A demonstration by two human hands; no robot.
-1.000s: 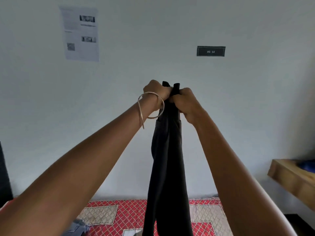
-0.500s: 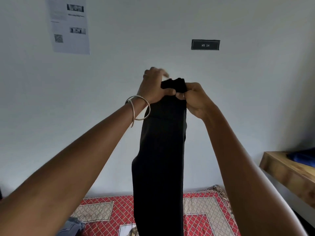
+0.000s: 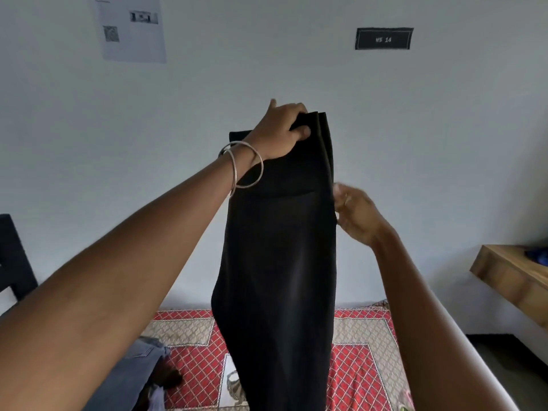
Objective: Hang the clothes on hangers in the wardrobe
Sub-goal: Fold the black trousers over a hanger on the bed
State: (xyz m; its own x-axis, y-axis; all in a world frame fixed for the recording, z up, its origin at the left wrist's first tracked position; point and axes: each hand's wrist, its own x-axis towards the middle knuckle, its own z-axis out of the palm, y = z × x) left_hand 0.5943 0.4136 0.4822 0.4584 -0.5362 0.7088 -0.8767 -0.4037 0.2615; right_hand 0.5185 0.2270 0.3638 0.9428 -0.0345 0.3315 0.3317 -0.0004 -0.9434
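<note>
A black pair of trousers [image 3: 278, 247], folded lengthwise, hangs in front of the white wall and reaches down past the frame's lower edge. My left hand [image 3: 280, 132], with two bangles on its wrist, grips the top edge from the left, thumb in front of the cloth. My right hand [image 3: 355, 212] is lower, at the trousers' right edge. It is blurred, and whether its fingers pinch the cloth cannot be told. No hanger or wardrobe shows in this view.
Below lies a bed with a red and beige patterned cover [image 3: 361, 366]. Grey jeans [image 3: 133, 372] and other clothes lie on its left part. A wooden shelf [image 3: 510, 277] juts from the right wall. Dark furniture [image 3: 12, 256] stands at the left edge.
My right hand let go of the trousers' top and dropped down along their right edge. The left hand alone holds the top, and the cloth has spread wider.
</note>
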